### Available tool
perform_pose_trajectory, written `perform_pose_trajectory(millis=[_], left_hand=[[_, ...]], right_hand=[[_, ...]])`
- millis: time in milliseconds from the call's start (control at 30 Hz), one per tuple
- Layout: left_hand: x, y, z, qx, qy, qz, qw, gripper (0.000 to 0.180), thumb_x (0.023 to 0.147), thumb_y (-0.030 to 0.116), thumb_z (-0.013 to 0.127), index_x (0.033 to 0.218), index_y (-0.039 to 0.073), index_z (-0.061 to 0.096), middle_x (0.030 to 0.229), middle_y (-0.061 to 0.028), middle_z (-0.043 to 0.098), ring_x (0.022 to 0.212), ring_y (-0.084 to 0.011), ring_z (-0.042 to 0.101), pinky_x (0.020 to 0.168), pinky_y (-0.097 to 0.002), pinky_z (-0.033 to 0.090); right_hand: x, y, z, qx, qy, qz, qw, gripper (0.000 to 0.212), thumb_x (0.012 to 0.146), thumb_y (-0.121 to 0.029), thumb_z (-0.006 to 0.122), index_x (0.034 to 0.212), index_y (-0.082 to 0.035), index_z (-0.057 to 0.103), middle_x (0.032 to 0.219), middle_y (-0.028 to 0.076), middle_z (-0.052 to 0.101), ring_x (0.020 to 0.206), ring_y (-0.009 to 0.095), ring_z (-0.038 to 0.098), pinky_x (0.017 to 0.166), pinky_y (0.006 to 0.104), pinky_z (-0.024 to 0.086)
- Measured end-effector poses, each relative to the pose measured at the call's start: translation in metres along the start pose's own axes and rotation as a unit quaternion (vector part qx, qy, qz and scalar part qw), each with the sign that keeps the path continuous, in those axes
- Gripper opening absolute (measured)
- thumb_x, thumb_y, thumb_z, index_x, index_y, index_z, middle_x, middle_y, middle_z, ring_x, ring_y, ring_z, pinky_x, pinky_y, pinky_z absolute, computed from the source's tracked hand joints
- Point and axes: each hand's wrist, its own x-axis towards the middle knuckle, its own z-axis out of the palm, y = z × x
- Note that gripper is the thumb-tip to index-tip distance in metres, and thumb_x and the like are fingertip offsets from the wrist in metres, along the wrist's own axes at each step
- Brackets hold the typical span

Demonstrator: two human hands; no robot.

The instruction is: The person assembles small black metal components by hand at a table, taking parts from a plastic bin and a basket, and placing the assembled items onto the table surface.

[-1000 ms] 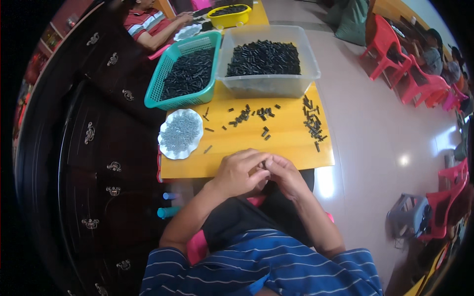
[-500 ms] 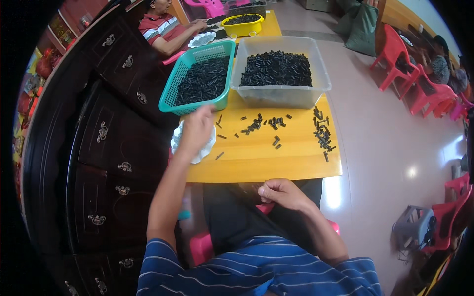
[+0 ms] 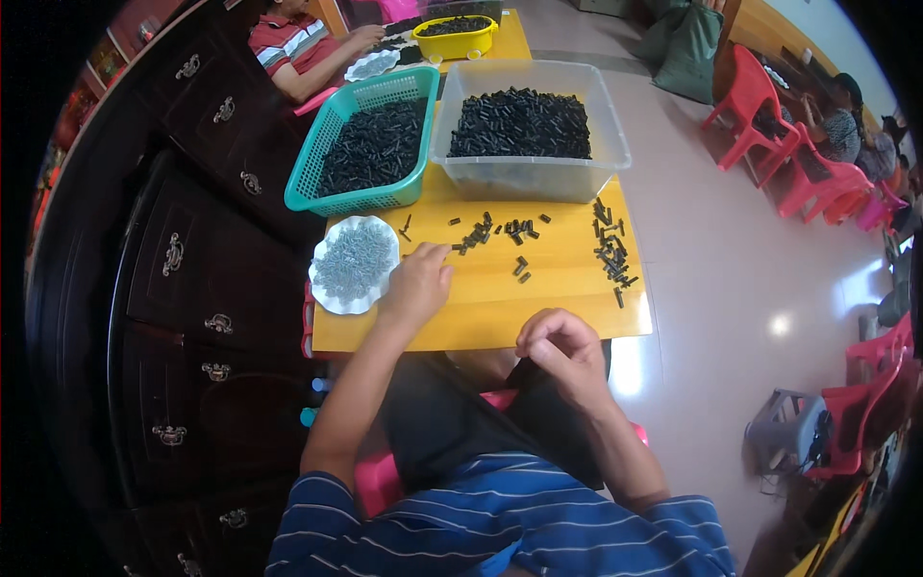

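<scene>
My left hand (image 3: 420, 286) is over the left part of the yellow table, palm down. Its fingers are partly bent and a little apart, and the tips are beside a loose cluster of short black tubes (image 3: 475, 234). I see nothing held in it. My right hand (image 3: 564, 354) is raised at the table's front edge, with thumb and fingers curled together; whatever may be between them is hidden. Just left of my left hand, a white scalloped plate (image 3: 392, 247) holds many small silvery metal pieces (image 3: 352, 262).
Behind the plate stands a green basket (image 3: 306, 202), and right of it a clear plastic bin (image 3: 529, 181), both full of black pieces. More tubes (image 3: 611, 248) lie along the right edge. A dark cabinet (image 3: 207, 260) flanks the left. Another person (image 3: 293, 48) sits beyond.
My left hand has moved from above the plate, near the basket, down and right toward the tubes, uncovering the plate. My right hand has risen slightly. The whole view has shifted a little.
</scene>
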Motion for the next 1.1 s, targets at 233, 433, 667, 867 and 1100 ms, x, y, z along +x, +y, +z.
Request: perform_pose_trajectory(millis=[233,433,667,867,1100], left_hand=[[0.0,-0.007,0.01,0.063,0.015,-0.022,0.998,0.028,0.087,0.011,0.069,0.114,0.005,0.067,0.105,-0.016,0.065,0.092,-0.0391,0.067,0.078,-0.0473,0.055],[-0.005,-0.017,0.022,0.074,-0.004,-0.038,0.997,0.007,0.091,0.012,0.064,0.092,0.005,0.064,0.094,-0.0166,0.064,0.085,-0.0401,0.065,0.074,-0.0506,0.053],[-0.029,-0.009,0.021,0.023,-0.006,-0.035,0.999,0.007,0.091,0.012,0.064,0.089,0.005,0.063,0.091,-0.0162,0.063,0.083,-0.0403,0.065,0.072,-0.0507,0.052],[-0.038,0.001,0.017,-0.025,0.016,-0.013,0.999,0.011,0.088,0.012,0.067,0.097,0.005,0.065,0.094,-0.0151,0.063,0.086,-0.0399,0.065,0.075,-0.0496,0.053],[-0.04,0.001,0.03,-0.018,0.028,0.007,0.999,0.023,0.086,0.01,0.068,0.108,0.004,0.066,0.1,-0.0139,0.064,0.091,-0.0365,0.066,0.079,-0.0469,0.053]], right_hand=[[-0.01,-0.108,0.067,0.18,-0.238,-0.322,0.899,0.015,0.085,-0.015,0.076,0.082,-0.002,0.067,0.088,0.015,0.067,0.073,0.027,0.067,0.058,0.0333,0.055],[-0.035,-0.146,0.105,0.187,-0.292,-0.243,0.906,0.016,0.096,-0.019,0.069,0.11,-0.013,0.067,0.104,0.007,0.068,0.089,0.023,0.07,0.07,0.035,0.055],[-0.049,-0.124,0.119,0.168,-0.333,-0.26,0.891,0.013,0.098,-0.018,0.064,0.11,-0.017,0.07,0.111,0.002,0.066,0.089,0.022,0.064,0.078,0.0337,0.055],[-0.047,-0.115,0.137,0.189,-0.272,-0.295,0.897,0.018,0.099,-0.016,0.063,0.116,-0.019,0.067,0.103,0.004,0.067,0.083,0.021,0.065,0.068,0.0316,0.053],[-0.058,-0.107,0.117,0.242,-0.474,-0.135,0.836,0.023,0.096,-0.021,0.069,0.118,-0.016,0.065,0.094,0.003,0.068,0.061,0.018,0.062,0.053,0.0284,0.048]])
